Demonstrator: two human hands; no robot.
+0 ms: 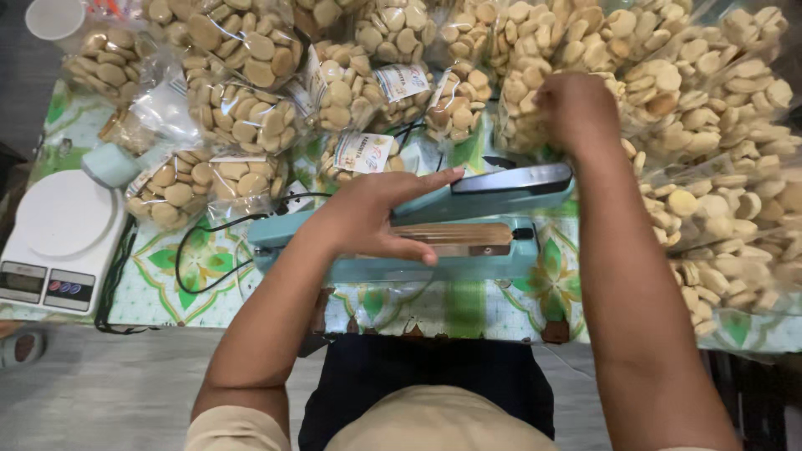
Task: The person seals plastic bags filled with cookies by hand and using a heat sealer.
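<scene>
1. Leftmost: white kitchen scale (63,238), smooth round pan, on a table (209,276) covered with a glossy green leaf-print cloth; grey floor below.
2. Clear crinkly bags of round tan biscuits (242,117) crowd the table's far side and block much of the cloth.
3. My left hand (376,213) lies flat, fingers spread, on the teal heat sealer (468,230); its arm is raised off a wood-toned bar. Black cord (200,250) loops leftward.
4. My right hand (576,108), well apart from the left, is curled onto a biscuit bag (526,100) just behind the sealer; exact grip hidden.
</scene>
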